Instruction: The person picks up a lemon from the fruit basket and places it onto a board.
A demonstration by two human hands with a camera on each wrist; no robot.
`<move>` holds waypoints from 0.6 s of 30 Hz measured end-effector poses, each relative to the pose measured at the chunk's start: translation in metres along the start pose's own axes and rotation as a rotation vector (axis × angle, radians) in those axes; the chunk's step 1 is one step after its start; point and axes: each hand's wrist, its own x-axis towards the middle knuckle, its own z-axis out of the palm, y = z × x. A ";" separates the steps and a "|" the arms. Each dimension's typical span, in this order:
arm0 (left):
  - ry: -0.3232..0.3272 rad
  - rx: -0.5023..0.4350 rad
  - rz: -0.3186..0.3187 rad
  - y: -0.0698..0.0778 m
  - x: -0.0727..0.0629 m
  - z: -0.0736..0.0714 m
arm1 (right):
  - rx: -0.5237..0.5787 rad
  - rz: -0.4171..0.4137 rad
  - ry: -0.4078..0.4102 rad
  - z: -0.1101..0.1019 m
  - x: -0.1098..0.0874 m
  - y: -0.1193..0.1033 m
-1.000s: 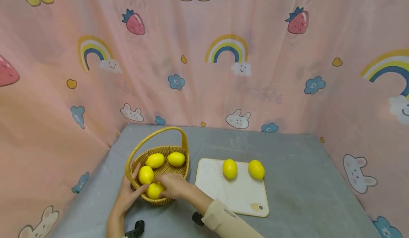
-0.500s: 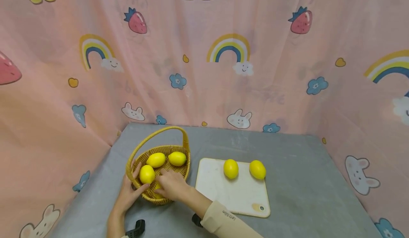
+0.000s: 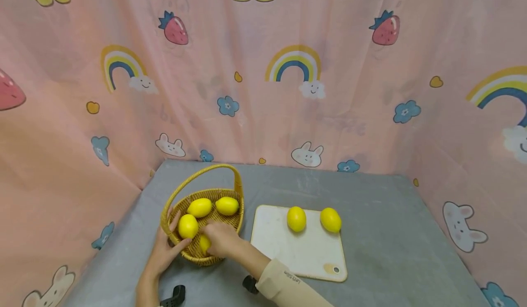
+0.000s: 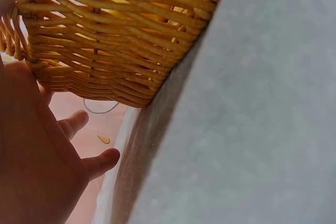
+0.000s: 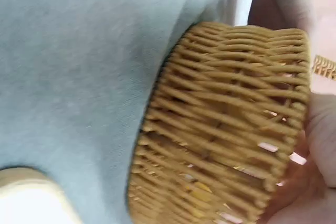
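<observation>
A yellow wicker basket (image 3: 193,255) with a tall handle stands at the left of the table. My left hand (image 3: 162,252) grips its left rim, thumb over the near edge. In the left wrist view two fingers (image 4: 102,164) of that hand stick out below the basket wall. My right hand (image 3: 223,238) reaches inside the basket, with its fingers curled at a lemon (image 3: 204,244) that it partly covers. Three other lemons lie in there: one by my left thumb (image 3: 188,226), one at the back left (image 3: 200,207) and one at the back right (image 3: 227,206).
To the right of the basket lies a white cutting board (image 3: 280,247). It bears two lemons, one near its back middle (image 3: 296,219) and one at its back right corner (image 3: 330,220). A grey cloth (image 3: 379,243) covers the table, and a pink printed curtain (image 3: 255,128) hangs behind.
The lemon under my right hand was in plain view at the near side, then mostly hidden, and now shows partly, slightly further right. The left hand and basket keep their place.
</observation>
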 end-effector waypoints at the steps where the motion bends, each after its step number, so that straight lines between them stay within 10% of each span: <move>1: 0.000 0.000 -0.002 0.000 0.000 0.000 | 0.008 0.000 0.003 0.000 0.000 0.001; 18: 0.000 -0.001 -0.024 0.002 0.000 -0.001 | 0.019 -0.054 -0.040 0.000 0.004 0.006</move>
